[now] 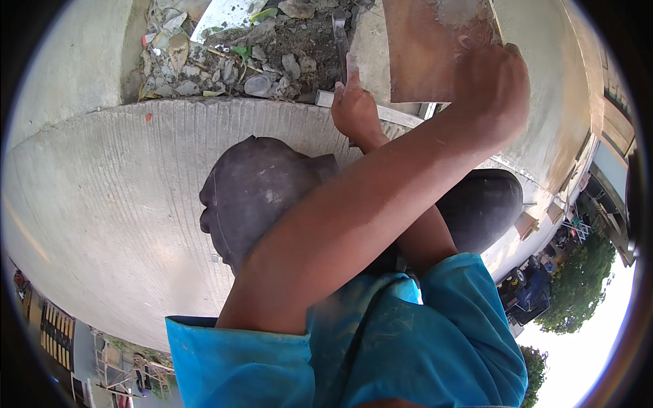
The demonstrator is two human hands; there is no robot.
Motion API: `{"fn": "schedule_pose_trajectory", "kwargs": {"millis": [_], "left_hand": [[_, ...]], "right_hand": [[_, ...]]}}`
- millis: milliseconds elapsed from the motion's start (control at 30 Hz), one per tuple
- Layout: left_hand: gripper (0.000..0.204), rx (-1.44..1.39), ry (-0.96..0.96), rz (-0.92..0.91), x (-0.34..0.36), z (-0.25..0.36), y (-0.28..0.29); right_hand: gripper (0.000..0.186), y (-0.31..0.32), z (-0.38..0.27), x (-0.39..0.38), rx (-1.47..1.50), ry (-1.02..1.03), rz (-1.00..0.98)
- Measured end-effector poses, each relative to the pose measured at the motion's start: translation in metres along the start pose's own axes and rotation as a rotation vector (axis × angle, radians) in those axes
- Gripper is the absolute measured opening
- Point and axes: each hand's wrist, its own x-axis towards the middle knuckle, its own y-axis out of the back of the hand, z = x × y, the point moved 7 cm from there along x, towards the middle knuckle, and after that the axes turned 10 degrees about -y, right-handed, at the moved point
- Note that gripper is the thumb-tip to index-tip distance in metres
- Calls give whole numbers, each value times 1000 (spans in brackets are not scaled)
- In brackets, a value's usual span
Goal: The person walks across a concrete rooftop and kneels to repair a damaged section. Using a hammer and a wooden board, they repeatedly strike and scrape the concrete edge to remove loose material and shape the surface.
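Gripping flat, grey-smeared board [422,58] at one o'clock with left hand [491,80]; holding slim metal tool [341,44] at twelve in right hand [358,112], by jagged rubble [289,66] at eleven. With left forearm [347,228] across right arm [430,238].

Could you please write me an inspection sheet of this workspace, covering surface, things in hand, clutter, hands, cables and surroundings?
Surface: pale grey, ridged concrete floor, bordering loose soil at its far side.
Things in hand: flat brown rectangular board with grey smears; narrow grey metal tool.
Clutter: dark brown soil strewn with grey stone rubble and dry leaves; a thin white sheet lies there too.
Hands: right hand holds the tool, index finger along it; left hand is at the board's right edge, its exact grip partly hidden.
Cables: nothing seen.
Surroundings: green leafy trees and a dark blue vehicle at right.
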Motion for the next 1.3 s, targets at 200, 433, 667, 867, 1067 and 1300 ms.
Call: {"fn": "schedule_pose_trajectory", "kwargs": {"millis": [200,433,667,867,1067,1300], "left_hand": [[16,42,-13,-29,7,-5,-7],[17,112,-67,12,3,-1,-6],[19,27,70,-75,2,-3,-5],[20,146,-49,2,3,1,-9],[17,30,-10,-103,4,-2,-7],[25,73,-41,-86,5,4,-17]], "right_hand": [[62,0,-21,-5,117,340,-210],[61,-23,25,27,-148,225,106],[65,6,18,4,169,196,-334],[63,-23,23,26,-109,218,166],[61,-4,-10,-9,68,581,37],[60,3,32,28,0,207,94]]}}
